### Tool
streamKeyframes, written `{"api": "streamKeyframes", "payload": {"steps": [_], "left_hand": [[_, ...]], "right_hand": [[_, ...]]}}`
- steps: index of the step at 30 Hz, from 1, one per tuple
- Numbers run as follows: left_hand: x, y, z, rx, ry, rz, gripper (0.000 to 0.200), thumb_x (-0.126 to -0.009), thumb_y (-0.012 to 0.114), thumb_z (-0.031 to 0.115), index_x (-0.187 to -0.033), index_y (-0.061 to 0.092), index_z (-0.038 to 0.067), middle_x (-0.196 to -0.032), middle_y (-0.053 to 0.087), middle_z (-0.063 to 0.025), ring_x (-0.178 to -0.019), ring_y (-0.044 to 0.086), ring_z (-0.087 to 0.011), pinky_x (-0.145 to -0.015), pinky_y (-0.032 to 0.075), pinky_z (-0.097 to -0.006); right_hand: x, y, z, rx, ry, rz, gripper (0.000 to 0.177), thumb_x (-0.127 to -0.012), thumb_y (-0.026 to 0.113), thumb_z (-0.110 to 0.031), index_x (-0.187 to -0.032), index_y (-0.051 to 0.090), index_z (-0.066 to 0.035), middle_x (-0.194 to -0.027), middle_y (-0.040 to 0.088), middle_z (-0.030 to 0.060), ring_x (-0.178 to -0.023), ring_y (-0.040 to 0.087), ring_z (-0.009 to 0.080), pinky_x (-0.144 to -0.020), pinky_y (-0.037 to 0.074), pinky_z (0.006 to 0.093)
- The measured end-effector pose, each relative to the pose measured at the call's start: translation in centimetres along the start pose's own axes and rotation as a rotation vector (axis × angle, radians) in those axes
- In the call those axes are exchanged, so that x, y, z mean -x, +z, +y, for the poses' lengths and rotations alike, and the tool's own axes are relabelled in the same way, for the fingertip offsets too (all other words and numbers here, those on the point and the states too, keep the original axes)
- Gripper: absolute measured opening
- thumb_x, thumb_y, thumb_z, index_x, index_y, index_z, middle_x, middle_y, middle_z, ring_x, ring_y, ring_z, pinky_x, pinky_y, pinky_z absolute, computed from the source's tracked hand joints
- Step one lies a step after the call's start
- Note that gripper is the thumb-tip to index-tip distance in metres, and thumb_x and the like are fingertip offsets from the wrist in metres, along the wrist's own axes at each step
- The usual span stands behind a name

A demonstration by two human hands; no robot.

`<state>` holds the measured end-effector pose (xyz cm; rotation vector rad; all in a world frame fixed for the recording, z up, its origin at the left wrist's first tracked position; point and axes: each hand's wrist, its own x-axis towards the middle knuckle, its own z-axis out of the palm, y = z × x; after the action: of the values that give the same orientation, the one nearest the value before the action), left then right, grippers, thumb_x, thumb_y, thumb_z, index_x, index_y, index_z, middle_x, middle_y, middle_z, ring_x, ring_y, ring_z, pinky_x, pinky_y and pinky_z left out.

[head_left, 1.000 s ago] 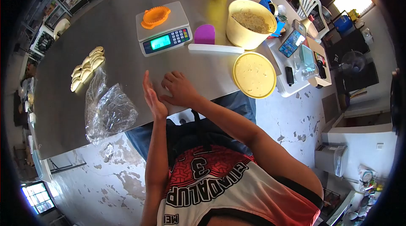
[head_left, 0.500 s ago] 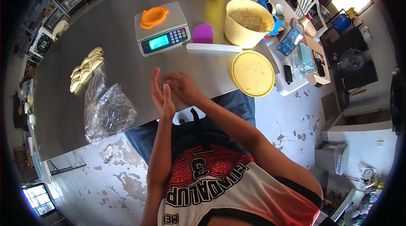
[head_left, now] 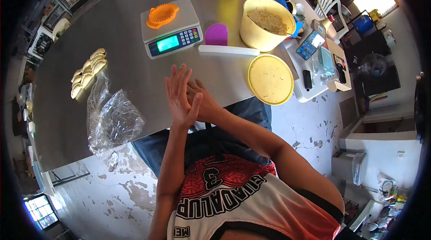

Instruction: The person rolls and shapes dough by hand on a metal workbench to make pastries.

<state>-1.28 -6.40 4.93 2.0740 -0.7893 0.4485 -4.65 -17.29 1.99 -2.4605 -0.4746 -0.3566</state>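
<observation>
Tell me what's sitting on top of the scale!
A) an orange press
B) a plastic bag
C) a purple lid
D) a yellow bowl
A: the orange press lies on the flat top of the scale, just behind its lit display.

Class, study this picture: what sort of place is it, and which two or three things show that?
Probably a small food-making workshop or kitchen: a long steel table holds a digital scale, a row of folded pastries and a tub of filling.
</observation>
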Motion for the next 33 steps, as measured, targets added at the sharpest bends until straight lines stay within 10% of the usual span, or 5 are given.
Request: {"api": "streamKeyframes", "payload": {"steps": [15,33], "left_hand": [[2.3,-1.4,-2.0,0.255,-0.203,0.166,0.063,-0.1,0.048,0.053,-0.135,0.057,0.002,-0.145,0.053,-0.0173,-0.145,0.035,-0.038,-0.117,0.028,-0.0522],[3.9,-2.4,-1.6,0.169,-0.2,0.134,0.052,-0.098,0.058,0.036,-0.137,0.055,0.001,-0.145,0.051,-0.0191,-0.142,0.04,-0.0394,-0.114,0.033,-0.0506]], "right_hand": [[-5.2,2.0,2.1,0.271,0.103,0.049,0.054,-0.089,0.062,-0.044,-0.12,0.065,0.0,-0.138,0.051,0.0245,-0.141,0.035,0.0451,-0.114,0.029,0.0587],[6.5,-2.6,-2.2,0.205,0.036,-0.09,0.078,-0.088,0.068,-0.043,-0.149,0.039,-0.006,-0.152,0.038,0.0214,-0.148,0.024,0.041,-0.118,0.022,0.0581]]}}
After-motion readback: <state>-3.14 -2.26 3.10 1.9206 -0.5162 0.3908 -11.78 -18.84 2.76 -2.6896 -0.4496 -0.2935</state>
